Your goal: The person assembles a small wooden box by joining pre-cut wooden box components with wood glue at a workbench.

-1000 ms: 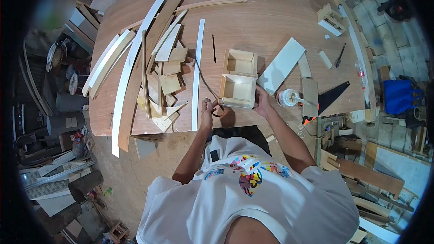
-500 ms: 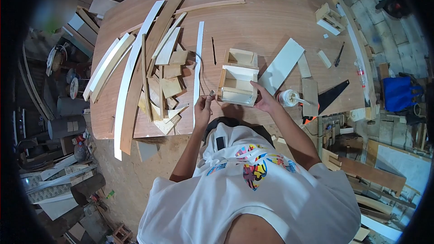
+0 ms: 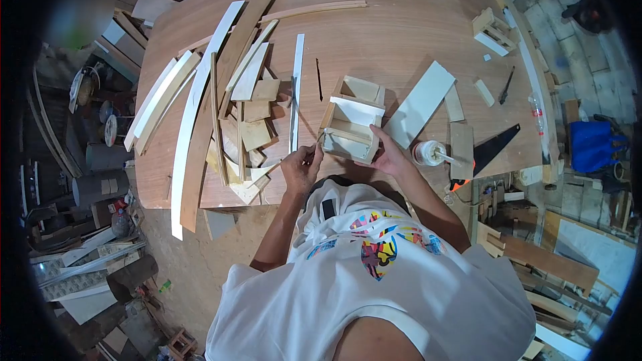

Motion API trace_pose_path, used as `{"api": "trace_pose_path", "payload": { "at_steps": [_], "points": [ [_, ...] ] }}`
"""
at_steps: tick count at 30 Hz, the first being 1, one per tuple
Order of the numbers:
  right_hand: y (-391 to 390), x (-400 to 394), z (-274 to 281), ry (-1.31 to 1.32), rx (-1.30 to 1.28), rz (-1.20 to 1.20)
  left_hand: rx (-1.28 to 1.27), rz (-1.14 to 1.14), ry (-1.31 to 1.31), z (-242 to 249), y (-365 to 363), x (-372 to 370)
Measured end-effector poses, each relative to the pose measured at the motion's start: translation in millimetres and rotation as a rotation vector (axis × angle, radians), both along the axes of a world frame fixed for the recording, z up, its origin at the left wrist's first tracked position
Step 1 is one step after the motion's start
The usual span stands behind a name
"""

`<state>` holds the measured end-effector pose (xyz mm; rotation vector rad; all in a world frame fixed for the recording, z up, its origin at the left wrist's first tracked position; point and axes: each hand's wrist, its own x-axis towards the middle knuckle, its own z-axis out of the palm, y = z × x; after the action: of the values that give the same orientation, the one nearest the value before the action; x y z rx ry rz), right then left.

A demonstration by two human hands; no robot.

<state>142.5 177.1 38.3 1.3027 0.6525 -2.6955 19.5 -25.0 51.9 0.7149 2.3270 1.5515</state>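
Note:
A small wooden box (image 3: 353, 135) with open compartments stands at the table's near edge, its inside partly white. My right hand (image 3: 392, 154) grips its near right corner, thumb on the side wall. At the box's near left corner is my left hand (image 3: 302, 166), its fingers pinched together; whatever is between them is too small to make out. A second wooden compartment (image 3: 361, 89) shows just behind the box. To the left lies a long white strip (image 3: 298, 73), with a thin dark line along it close to my left hand.
Long boards (image 3: 207, 80) and several wood offcuts (image 3: 255, 132) cover the table's left. On the right are a white panel (image 3: 421, 103), a white tub (image 3: 428, 153) with a stick in it, a handsaw (image 3: 496, 149), pliers-like tool (image 3: 507, 85) and a small wooden frame (image 3: 493, 31).
My left hand has come closer to the box's near left corner. The box has tilted or turned slightly and shifted a little toward me; my right hand stays on it.

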Motion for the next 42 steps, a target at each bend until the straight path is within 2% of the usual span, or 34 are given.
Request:
{"api": "trace_pose_path", "payload": {
  "at_steps": [10,15,21,39,42],
  "points": [
    [-4,-3,3,0.011,-0.017,-0.035,-0.039,0.011,0.229,-2,5,7],
    [-6,-3,2,0.018,-0.005,-0.045,-0.11,0.034,0.471,5,9,8],
    [-7,-3,2,0.045,-0.019,-0.022,-0.015,0.123,0.61,3,17,10],
    [-9,-3,5,0.023,0.006,-0.031,-0.168,0.004,0.576,-7,6,15],
    [-8,-3,7,0.009,0.014,-0.039,-0.104,-0.003,0.606,-6,3,15]
  ]
}}
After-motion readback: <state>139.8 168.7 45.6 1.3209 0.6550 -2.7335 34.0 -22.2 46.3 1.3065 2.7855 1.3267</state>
